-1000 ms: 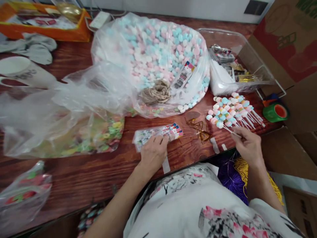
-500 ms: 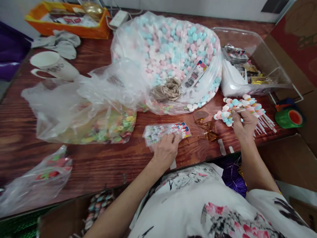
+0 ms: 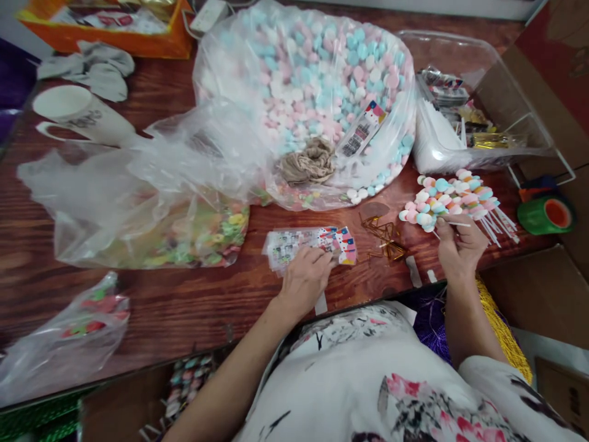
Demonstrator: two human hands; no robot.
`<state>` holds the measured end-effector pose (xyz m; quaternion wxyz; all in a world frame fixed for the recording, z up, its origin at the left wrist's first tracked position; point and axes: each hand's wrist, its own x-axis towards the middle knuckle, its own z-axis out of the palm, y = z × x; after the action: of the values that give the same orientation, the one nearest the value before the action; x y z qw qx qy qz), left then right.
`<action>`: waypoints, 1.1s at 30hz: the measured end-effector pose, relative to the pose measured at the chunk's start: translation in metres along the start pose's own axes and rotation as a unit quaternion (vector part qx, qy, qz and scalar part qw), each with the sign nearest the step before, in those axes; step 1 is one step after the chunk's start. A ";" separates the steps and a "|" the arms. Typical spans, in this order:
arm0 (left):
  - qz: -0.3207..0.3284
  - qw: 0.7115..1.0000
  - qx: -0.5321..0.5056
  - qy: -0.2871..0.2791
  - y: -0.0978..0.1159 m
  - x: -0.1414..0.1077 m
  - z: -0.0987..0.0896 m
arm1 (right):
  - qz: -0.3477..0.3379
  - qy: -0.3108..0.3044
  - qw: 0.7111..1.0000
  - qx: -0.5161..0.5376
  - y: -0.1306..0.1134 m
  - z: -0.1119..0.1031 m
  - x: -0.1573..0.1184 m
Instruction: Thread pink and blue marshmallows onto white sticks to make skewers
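My left hand [image 3: 307, 274] lies with bent, closed fingers on a fanned stack of clear printed packets [image 3: 281, 242], its fingertips at their colourful end. My right hand [image 3: 460, 245] pinches a candy stick, whose white end [image 3: 460, 224] points right from the fingers. Partly behind that hand is a pile of candy sticks [image 3: 476, 187], threaded with pink, blue and white pieces, their white ends pointing right. Between my hands lie loose gold twist ties [image 3: 384, 236].
Beyond the packets sits a big clear bag of pastel candies [image 3: 322, 80], with a brown cloth bundle [image 3: 309, 161] on it. A bag of gummy rings [image 3: 207, 236] and a mug [image 3: 85, 113] are left. A clear bin [image 3: 442, 161] and green tape [image 3: 545, 215] are right.
My right hand has shifted slightly down and right on the pile, with the stick between its fingers. My left hand stays on the packets. The view has tilted a little downward.
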<state>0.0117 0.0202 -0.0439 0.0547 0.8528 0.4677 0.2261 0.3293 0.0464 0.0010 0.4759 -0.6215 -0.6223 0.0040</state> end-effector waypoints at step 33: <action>-0.073 0.971 -0.227 -0.028 -0.023 0.015 0.000 | 0.157 0.063 0.932 0.320 -0.049 -0.001 -0.017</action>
<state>0.0011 0.0456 -0.0460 0.2766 0.7876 0.4631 0.2978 0.2884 0.0215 0.0213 0.6810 -0.5255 -0.4509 0.2382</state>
